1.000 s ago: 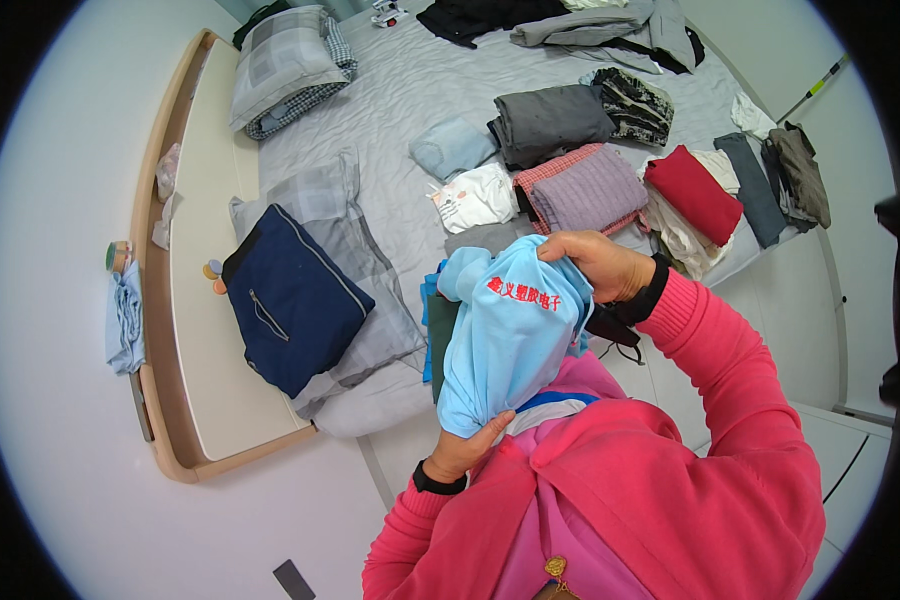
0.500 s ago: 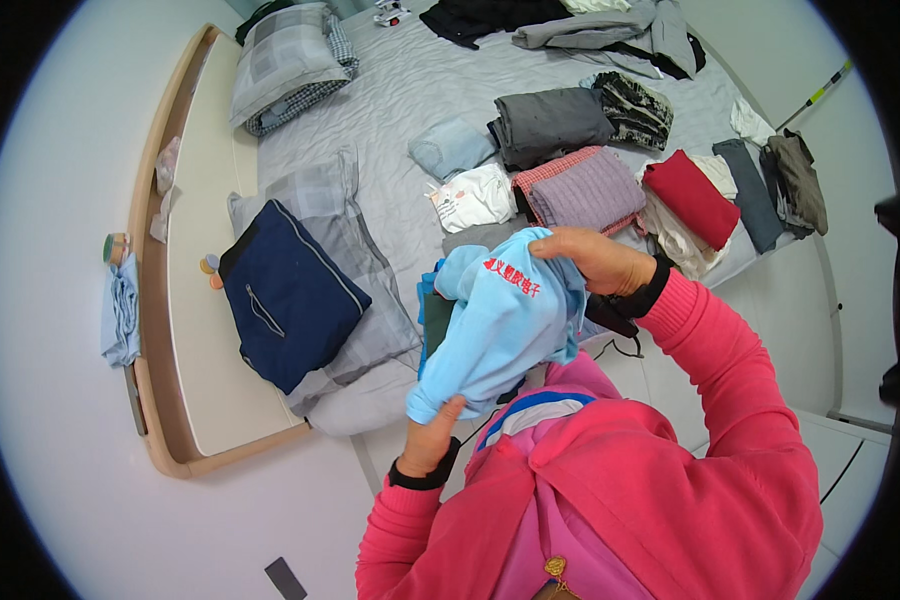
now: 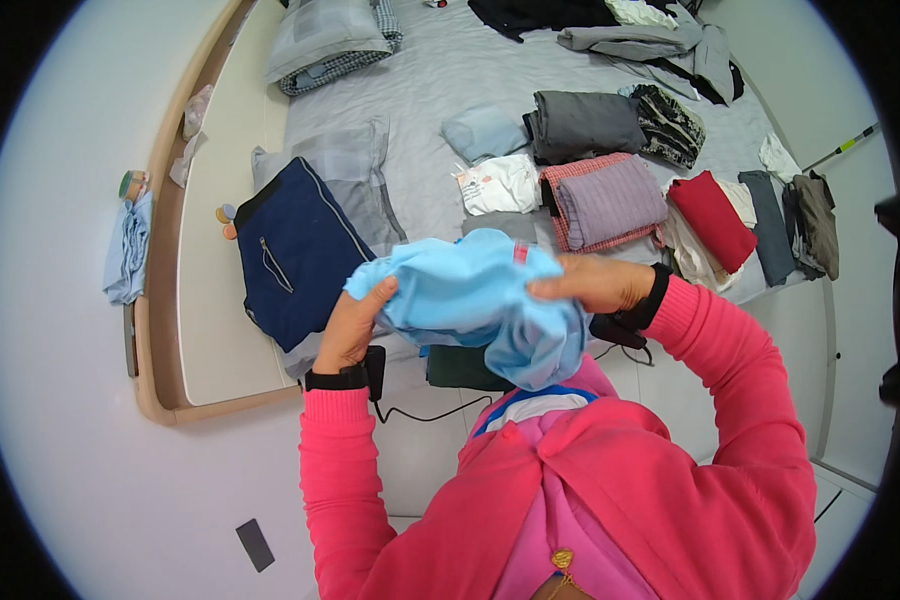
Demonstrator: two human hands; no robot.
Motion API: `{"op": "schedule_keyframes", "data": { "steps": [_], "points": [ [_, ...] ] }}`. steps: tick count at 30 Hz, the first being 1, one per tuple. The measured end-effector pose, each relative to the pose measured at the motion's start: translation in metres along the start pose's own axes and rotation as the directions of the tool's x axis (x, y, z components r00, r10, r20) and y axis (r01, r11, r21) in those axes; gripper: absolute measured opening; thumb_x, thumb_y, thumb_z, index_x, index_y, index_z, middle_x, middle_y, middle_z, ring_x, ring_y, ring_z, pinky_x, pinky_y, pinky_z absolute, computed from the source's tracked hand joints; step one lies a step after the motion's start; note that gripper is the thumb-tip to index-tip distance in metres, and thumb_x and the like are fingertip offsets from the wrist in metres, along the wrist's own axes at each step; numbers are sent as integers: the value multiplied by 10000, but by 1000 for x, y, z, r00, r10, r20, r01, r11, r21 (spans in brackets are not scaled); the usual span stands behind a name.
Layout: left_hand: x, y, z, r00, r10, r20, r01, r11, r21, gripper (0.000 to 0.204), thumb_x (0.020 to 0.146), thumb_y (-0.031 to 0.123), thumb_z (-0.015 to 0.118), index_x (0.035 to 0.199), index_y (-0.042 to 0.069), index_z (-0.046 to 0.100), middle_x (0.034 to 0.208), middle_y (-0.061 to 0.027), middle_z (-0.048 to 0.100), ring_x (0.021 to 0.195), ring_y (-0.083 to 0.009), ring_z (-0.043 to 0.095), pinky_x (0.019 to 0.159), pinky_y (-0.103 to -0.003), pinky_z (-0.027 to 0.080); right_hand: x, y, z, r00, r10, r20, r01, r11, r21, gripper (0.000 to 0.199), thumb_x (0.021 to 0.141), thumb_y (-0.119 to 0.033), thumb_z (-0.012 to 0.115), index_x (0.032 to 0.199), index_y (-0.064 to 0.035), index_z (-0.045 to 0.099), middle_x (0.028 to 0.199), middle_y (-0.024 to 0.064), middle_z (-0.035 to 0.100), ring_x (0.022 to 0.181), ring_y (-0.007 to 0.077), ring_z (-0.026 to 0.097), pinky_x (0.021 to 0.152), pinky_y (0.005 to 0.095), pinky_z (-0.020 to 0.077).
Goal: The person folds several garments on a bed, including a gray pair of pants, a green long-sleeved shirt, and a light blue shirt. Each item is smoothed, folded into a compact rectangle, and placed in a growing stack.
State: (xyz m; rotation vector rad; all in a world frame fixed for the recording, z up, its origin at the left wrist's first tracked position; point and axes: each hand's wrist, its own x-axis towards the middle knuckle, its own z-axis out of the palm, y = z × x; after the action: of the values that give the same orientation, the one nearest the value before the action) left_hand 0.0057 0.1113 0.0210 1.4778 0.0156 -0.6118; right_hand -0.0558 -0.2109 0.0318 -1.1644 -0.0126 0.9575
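Observation:
A light blue shirt with red print hangs bunched between my hands, in front of me near the bed's edge. My left hand is closed on its left end, thumb on top. The right hand pinches the opposite side. The lower right part of the cloth droops in a blurred fold. Beneath it shows a folded dark green garment, partly covered. To the left, a navy garment with zips lies on a grey checked pillow.
Across the bed lie a white folded top, pale blue cloth, a dark grey folded garment, a mauve folded garment and a red one. A wooden headboard borders the left. Cables hang from my wrist straps.
My left hand has moved left and up, stretching the shirt sideways. The shirt has turned, and its red print is now mostly folded away. My view has shifted slightly.

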Motion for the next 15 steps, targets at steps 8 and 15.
{"op": "schedule_keyframes", "data": {
  "steps": [8,15],
  "points": [
    [-20,-44,50,963,262,-55,-243,941,236,458,877,238,646,1247,15,495,1155,-79,564,1004,-139,512,876,-260,414,-1,-15,1,959,-281,-37,272,880,390,519,869,-245,651,1301,-31,459,1210,80,578,1076,174,579,949,338,454],
    [-32,-35,115,866,-21,500,14,1000,17,527,885,230,645,1311,-3,442,1200,-68,554,1113,-177,500,975,-316,391,16,-29,16,951,-303,-68,310,935,174,520,847,-198,667,1292,-15,472,1194,66,581,1071,164,558,956,316,426]
  ]
}}
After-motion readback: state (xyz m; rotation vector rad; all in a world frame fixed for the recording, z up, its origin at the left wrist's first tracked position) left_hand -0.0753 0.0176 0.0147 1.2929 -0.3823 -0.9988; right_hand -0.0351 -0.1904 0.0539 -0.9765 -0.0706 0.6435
